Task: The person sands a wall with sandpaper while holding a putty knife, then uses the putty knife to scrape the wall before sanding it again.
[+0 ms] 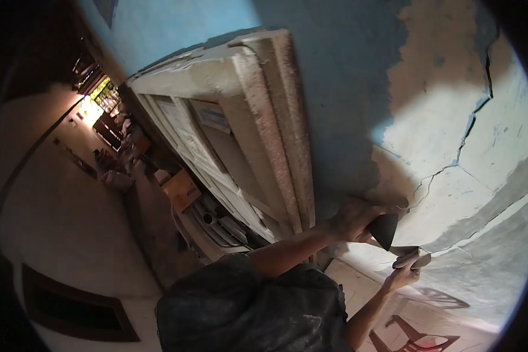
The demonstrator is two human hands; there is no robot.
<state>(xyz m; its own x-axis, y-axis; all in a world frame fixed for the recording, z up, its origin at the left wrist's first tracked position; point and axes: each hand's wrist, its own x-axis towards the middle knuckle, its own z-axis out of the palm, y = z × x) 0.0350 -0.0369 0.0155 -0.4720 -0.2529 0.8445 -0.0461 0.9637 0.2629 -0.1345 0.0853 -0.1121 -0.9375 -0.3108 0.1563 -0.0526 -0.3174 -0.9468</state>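
My left hand [355, 222] is closed around a putty knife, whose dark wedge-shaped blade [385, 231] juts out beyond the fingers. Just below and to the right, my right hand [406, 273] grips a flat tool [406, 250] with a dark straight edge; the fingers cover much of it, so its exact kind is unclear. Both hands are close together in front of the cracked wall [434, 129], near the lower end of a jagged crack [470, 126]. Pale filler or bare plaster surrounds the crack, beside blue paint.
A weathered window frame [276, 129] projects from the wall on the left. Beyond it runs a narrow passage with a cardboard box [182, 190] and stacked pipes [211, 220]. A red-brown object [419, 340] lies low on the right. The view is tilted.
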